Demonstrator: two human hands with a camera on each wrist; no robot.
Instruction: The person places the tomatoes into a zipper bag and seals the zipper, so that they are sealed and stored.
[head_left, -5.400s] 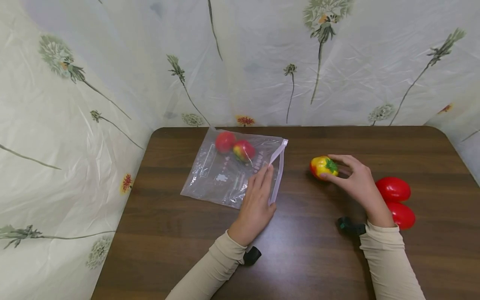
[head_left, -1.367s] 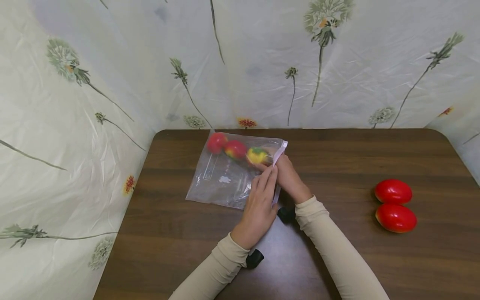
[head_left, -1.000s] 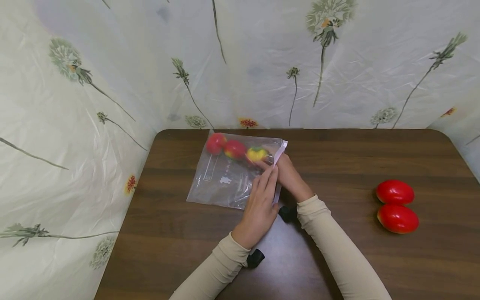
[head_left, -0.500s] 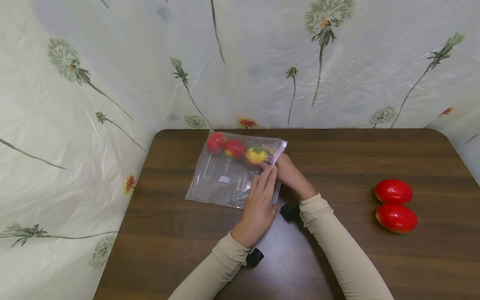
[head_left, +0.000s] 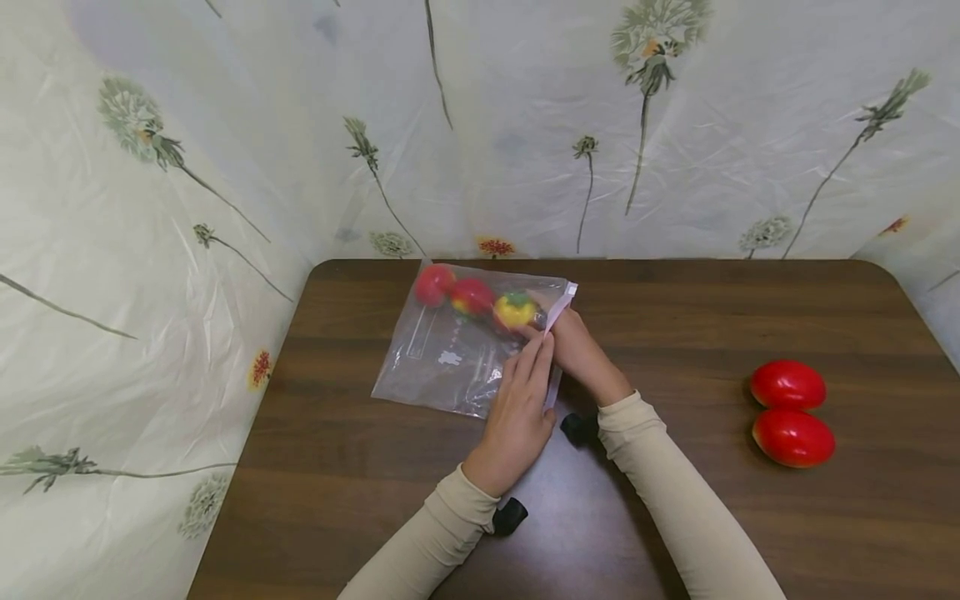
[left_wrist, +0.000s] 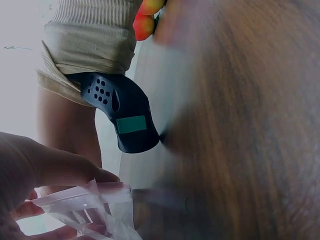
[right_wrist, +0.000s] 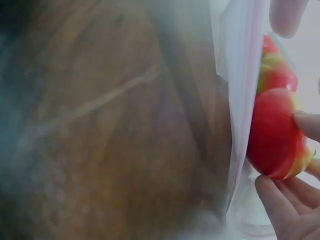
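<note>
Head view: clear zip bag [head_left: 423, 379] lay flat on the brown wood table [head_left: 675, 317], printed side up. Inside the bag, along its far edge, a row of three toy fruits or vegetables: red round one [head_left: 435, 284] deepest, red-yellow one [head_left: 472, 297] next, yellow-red pepper [head_left: 514, 309] nearest the bag's mouth. Right hand [head_left: 579, 346] reached in through the mouth, fingers inside the bag around the pepper. Left hand [head_left: 513, 417] lay over the bag's mouth edge, fingers straight and close together, pressing the rim. Two red ovals [head_left: 792, 437] sat well apart from the bag, to its right, touching each other. Floral sheet [head_left: 487, 125] hung behind the bag.

Left wrist view: left thumb stretched along the bag's rim, fingers partly seen through or behind the plastic. Beyond the bag, right arm in a beige sleeve [left_wrist: 90, 40] with a black wrist mount [left_wrist: 122, 115]. Past that, reddish fruit at the frame edge, cut off.

Right wrist view: pepper seen through the bag's mouth, pinched between right thumb and fingers, red side showing. Another red-yellow piece was just behind it, in the bag. Tabletop outside the bag blurred.
</note>
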